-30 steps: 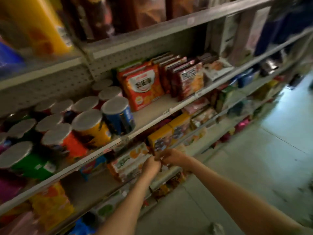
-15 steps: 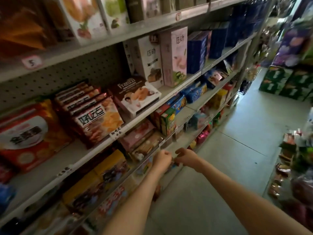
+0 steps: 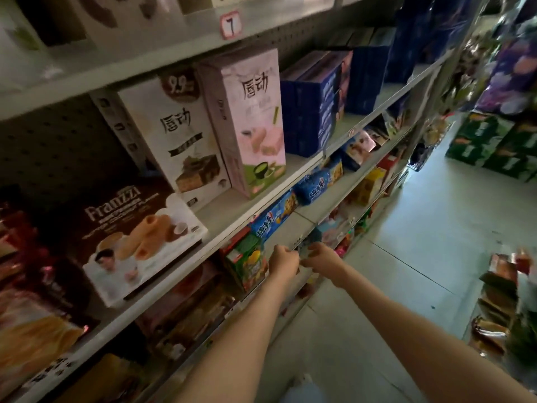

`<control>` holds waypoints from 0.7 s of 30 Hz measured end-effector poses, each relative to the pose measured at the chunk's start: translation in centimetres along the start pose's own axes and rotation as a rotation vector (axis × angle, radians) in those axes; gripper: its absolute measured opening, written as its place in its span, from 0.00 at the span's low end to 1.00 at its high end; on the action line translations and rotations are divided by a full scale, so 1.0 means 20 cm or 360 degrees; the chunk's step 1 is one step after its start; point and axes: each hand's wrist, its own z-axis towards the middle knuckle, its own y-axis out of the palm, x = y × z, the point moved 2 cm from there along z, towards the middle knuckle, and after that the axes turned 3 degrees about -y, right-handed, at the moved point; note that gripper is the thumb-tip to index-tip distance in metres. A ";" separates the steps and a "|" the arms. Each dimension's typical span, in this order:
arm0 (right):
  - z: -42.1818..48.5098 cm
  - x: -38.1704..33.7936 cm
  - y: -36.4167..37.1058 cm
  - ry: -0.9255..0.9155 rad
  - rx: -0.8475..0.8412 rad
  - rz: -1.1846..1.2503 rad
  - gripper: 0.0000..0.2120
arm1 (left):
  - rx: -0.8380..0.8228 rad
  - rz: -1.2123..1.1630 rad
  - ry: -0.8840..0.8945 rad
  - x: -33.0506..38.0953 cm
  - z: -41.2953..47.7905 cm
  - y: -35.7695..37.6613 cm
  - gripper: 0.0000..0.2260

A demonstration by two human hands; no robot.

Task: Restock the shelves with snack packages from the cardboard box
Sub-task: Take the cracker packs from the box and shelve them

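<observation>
My left hand [image 3: 283, 260] and my right hand [image 3: 322, 258] are held close together in front of the lower shelf's edge [image 3: 325, 221], fingers curled. A small bluish blur shows between them; I cannot tell whether it is held or lies on the shelf behind. Just left of my left hand stands a green and red snack box [image 3: 247, 264]. Blue cookie packs [image 3: 273, 219] lie on the same shelf above my hands. No cardboard box is in view.
The shelf above holds a brown Franzzi box [image 3: 130, 237], a white box [image 3: 174, 141], a pink box [image 3: 250, 120] and dark blue boxes [image 3: 316, 103]. Loose snack packages [image 3: 499, 301] pile at the right edge. Green cartons [image 3: 491, 146] stack across the tiled aisle floor [image 3: 406, 242].
The view has swept right along the shelves: the cans and red bags left the frame, and the tall boxes and blue packs came in. My hands stayed together throughout.
</observation>
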 end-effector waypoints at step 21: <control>1.16 -0.04 -0.18 0.0368 -0.0952 0.1287 0.09 | 0.0768 -0.2313 -0.0110 0.15 0.69 0.21 0.11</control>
